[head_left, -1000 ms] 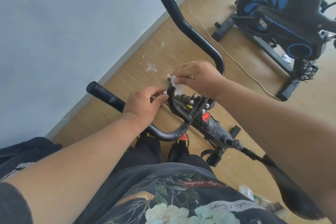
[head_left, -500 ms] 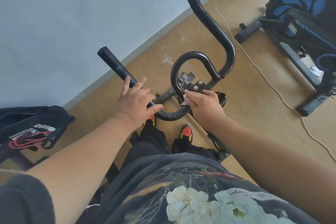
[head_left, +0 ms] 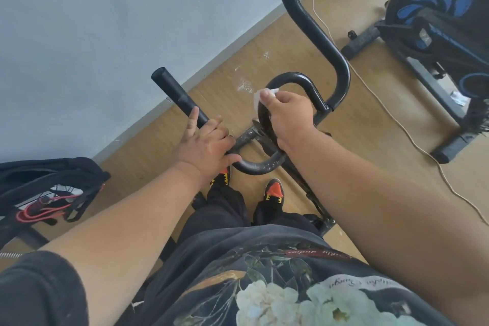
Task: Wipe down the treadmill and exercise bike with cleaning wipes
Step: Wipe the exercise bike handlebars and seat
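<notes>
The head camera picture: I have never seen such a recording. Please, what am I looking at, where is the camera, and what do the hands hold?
The camera sits on a person's head and looks down, so you see their own arms, shirt and shoes. In front is the black handlebar of an exercise bike. The right hand presses a white cleaning wipe on the handlebar's inner loop. The left hand rests on the left grip, fingers mostly straight. On the wooden floor stands a second bike, black with blue marks, and a thin cord lies beside it.
</notes>
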